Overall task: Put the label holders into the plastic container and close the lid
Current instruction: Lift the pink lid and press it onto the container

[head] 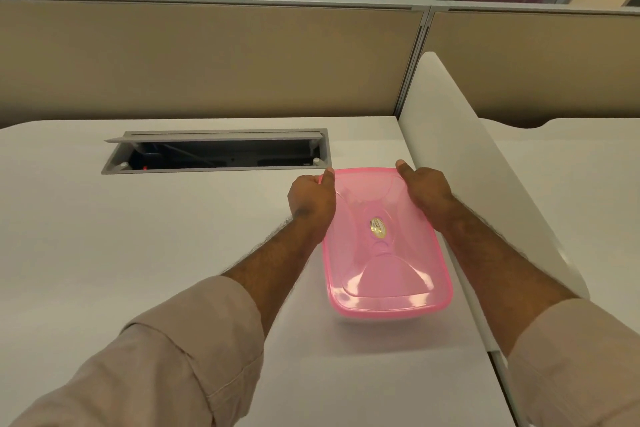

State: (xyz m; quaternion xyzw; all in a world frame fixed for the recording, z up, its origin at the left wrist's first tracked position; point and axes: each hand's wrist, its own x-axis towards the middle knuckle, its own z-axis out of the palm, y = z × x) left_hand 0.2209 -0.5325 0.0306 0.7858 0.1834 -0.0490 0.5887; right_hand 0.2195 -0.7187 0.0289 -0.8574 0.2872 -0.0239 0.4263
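A clear plastic container point(381, 317) stands on the white desk point(138, 236) with its translucent pink lid point(381, 253) lying on top. An oval gold sticker point(378, 227) marks the lid's middle. My left hand point(310, 201) grips the lid's far left corner, thumb on top. At the far right corner my right hand point(424, 189) grips the rim the same way. No label holders show; the inside of the container is hidden by the lid.
An open grey cable hatch point(214, 152) is set into the desk behind the container. A white divider panel point(460, 135) rises just right of the container. Beige partition walls point(207, 62) close off the back.
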